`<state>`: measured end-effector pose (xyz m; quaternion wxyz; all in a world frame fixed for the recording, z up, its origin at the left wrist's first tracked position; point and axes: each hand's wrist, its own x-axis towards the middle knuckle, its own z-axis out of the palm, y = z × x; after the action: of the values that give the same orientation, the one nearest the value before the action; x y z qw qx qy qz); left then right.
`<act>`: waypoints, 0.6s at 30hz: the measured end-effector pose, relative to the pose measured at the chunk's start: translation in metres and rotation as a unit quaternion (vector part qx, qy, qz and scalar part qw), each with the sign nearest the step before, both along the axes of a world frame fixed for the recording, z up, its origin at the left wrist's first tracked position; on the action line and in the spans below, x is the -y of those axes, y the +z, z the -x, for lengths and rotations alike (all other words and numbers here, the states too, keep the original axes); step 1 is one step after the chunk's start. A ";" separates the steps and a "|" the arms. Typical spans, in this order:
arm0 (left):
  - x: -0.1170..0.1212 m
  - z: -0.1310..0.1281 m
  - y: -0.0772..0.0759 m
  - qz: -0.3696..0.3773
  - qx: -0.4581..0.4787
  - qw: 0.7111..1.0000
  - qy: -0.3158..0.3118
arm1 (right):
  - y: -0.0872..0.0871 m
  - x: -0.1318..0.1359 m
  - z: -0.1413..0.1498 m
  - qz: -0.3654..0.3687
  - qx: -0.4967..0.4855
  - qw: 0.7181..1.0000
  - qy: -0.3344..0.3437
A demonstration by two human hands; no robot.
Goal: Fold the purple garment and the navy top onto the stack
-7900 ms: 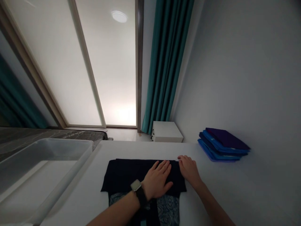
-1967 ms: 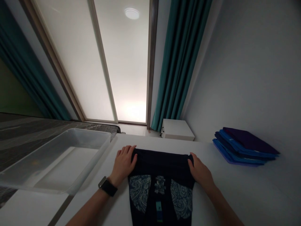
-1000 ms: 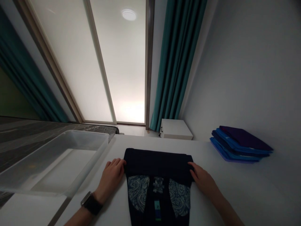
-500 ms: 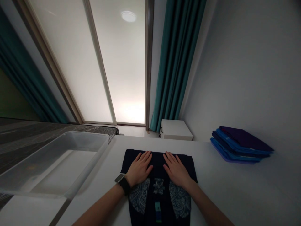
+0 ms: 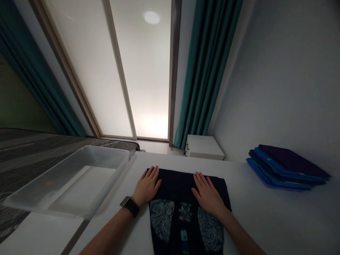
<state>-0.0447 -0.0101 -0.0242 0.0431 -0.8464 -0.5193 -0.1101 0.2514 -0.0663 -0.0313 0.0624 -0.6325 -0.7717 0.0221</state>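
A dark navy folded garment (image 5: 176,186) with pale swirl-patterned panels and a small teal-and-blue tag lies flat on the white table (image 5: 127,226). My left hand (image 5: 146,186), with a watch on its wrist, rests palm down over the garment's far left edge, fingers stretched out. On the upper right part of the cloth my right hand (image 5: 208,193) lies flat too, its fingers pointing away from me. Neither hand grips anything. The garment's near end runs out of the bottom of the view.
To the left stands a clear plastic bin (image 5: 106,177). A stack of folded blue and purple cloths (image 5: 289,168) sits at the right by the wall. Beyond the table's far edge are a small white cabinet (image 5: 204,147) and a teal curtain (image 5: 209,78).
My left hand has slid left to the garment's edge, while my right hand stays flat on the cloth. The whole view has shifted slightly.
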 end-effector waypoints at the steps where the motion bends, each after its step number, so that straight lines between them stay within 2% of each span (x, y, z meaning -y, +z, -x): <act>1: 0.000 0.001 0.000 -0.001 0.001 1.000 0.004 | 0.000 0.000 0.000 -0.001 0.000 1.000 0.000; 9: 0.001 0.001 0.001 0.002 0.016 1.000 0.004 | 0.003 0.000 -0.002 0.001 -0.007 1.000 0.004; 18: 0.000 0.003 0.003 -0.002 0.026 1.000 -0.010 | 0.004 0.001 -0.028 0.004 0.010 1.000 -0.021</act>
<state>-0.0476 -0.0105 -0.0209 0.0304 -0.8485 -0.5113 -0.1331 0.2790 -0.0673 -0.0274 0.0531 -0.6489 -0.7588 0.0175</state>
